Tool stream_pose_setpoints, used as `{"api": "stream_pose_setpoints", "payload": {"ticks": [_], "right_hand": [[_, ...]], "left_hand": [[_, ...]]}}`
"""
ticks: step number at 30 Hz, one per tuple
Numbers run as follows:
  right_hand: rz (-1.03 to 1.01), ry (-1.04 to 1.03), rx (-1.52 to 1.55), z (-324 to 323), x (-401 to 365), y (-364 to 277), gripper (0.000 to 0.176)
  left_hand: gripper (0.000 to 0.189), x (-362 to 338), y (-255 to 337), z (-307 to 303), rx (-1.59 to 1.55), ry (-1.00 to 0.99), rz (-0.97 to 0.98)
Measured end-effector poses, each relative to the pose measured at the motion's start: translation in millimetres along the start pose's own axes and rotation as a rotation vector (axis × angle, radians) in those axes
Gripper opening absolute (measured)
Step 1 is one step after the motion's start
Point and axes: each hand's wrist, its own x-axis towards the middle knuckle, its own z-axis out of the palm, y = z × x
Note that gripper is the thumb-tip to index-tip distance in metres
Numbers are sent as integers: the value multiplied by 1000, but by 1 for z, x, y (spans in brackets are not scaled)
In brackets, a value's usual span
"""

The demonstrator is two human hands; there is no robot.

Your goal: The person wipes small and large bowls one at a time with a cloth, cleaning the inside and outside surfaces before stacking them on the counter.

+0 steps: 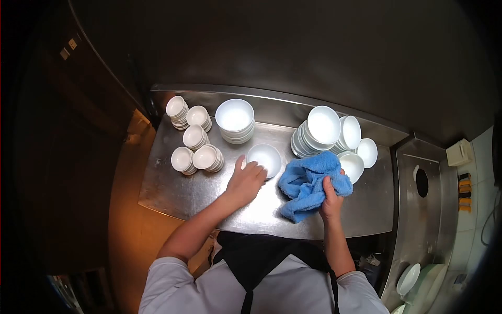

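A single white bowl [265, 156] stands on the steel table in front of me. My left hand [247, 184] is at its near-left rim, fingers bent over the edge and thumb at the side; the fingertips are partly hidden. In my right hand [329, 201] is a blue towel [308, 180], bunched up and gripped with the thumb on top. The towel hangs over the table, just right of the bowl. Behind the single bowl is a stack of white bowls [235, 116]. Beyond the towel rise more stacked white bowls [323, 125], some tilted.
Several short stacks of small white bowls [194, 137] stand at the table's left. A raised steel edge [272, 97] runs along the back of the table [209, 201]. To the right is a steel counter [415, 230] with a round hole, and a white dish [408, 279] lower down.
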Motion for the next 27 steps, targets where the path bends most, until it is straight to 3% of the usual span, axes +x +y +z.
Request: {"api": "stream_pose_setpoints", "payload": {"ticks": [2,6,8,11,13,14,15,17,19,20,21,23,24,25,27], "right_hand": [[-8,-19,-1,-5,-1,-2,43],[86,63,140,-25,-8,20,42],[-31,83,-91,-19,-18,17,41],[-183,22,-246,11,-33,15,46],[-377,-145,-528,37,-40,15,53],[-472,-230,-672,49,-41,12,57],[-576,-178,-807,63,-37,-3,59],[-358,-186,-645,60,-11,-18,49],[163,-242,-106,48,21,-38,44],[419,-261,168,45,27,-44,42],[338,-162,151,50,22,-39,40],[165,24,112,65,-5,-12,36],[-206,-26,-184,62,-19,15,36],[-431,-20,-230,77,-34,21,33],[-687,-204,-734,76,-41,3,38]], "left_hand": [[11,2,-17,5,68,-311,-9],[16,9,-19,-4,-241,-214,-179],[17,12,-16,-4,-282,-157,-234],[16,16,18,-18,-710,-23,-557],[20,13,39,2,-1079,54,-492],[21,13,61,7,-1096,133,-442],[22,11,78,7,-1111,214,-391],[21,5,86,-10,-1211,25,-397],[21,0,95,-34,-1207,-93,-341],[20,-2,99,-38,-1243,-26,-309],[20,1,102,-39,-1273,48,-269],[18,11,106,-28,-1431,348,-451],[17,17,100,-22,-1423,406,-509],[17,16,92,-14,-1274,370,-452],[17,1,73,-3,-974,280,-353]]}}
